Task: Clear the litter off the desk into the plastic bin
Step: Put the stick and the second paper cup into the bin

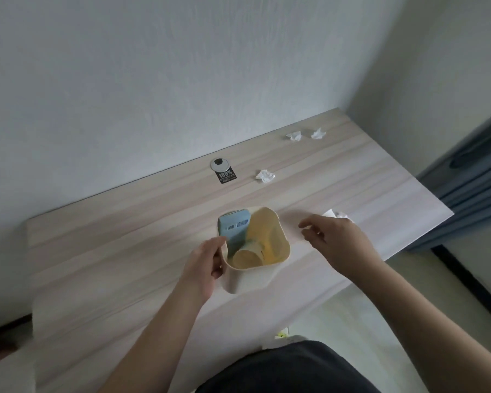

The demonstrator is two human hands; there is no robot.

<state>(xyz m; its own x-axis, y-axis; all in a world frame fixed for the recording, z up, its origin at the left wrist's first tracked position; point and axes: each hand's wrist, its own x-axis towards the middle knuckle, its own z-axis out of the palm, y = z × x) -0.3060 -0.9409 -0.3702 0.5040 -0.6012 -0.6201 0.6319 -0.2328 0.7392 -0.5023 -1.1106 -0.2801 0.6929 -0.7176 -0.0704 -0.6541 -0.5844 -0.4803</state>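
Observation:
A cream plastic bin (281, 239) stands on the pale wooden desk (125, 251). Inside it lie a light blue carton (234, 226) with barcodes and a paper cup (247, 258). My left hand (203, 268) grips the bin's left rim. Just right of the bin my right hand (335, 242) hovers with fingers apart and nothing in it. A crumpled white tissue (336, 214) lies just behind that hand, partly hidden. Three more crumpled tissues rest farther back: one (265, 176) mid-desk, two (294, 136) (318, 134) near the far right corner.
A round metal cable grommet (219, 164) and a black "100%" label (226, 176) sit by the wall edge. Blue curtains (476, 177) hang to the right of the desk. The desk's right edge drops to a light floor (425, 279).

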